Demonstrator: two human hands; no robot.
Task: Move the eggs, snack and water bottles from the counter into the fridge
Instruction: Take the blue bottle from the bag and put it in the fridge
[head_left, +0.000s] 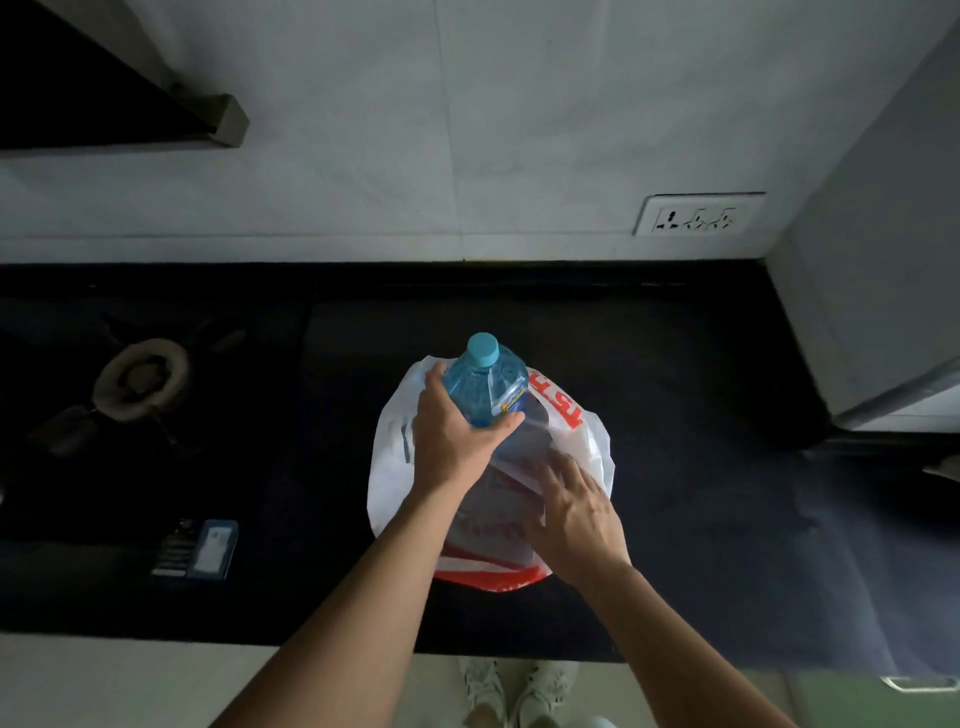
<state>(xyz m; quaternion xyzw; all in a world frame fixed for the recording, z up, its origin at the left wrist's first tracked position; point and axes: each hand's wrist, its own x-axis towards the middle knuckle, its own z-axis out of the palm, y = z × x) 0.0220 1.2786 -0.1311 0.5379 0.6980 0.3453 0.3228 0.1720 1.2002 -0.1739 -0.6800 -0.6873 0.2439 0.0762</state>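
So that the water bottle (485, 387), clamped in the left hand (452, 441), slides free, the bag (589, 441) is pinned by the right hand's (576, 514) flat fingers (558, 467).

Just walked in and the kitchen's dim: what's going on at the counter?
A person's left hand grips a blue water bottle standing in a white and red plastic bag on the dark counter, while the right hand rests on the bag, fingers spread. The bottle is not yet out of the bag.
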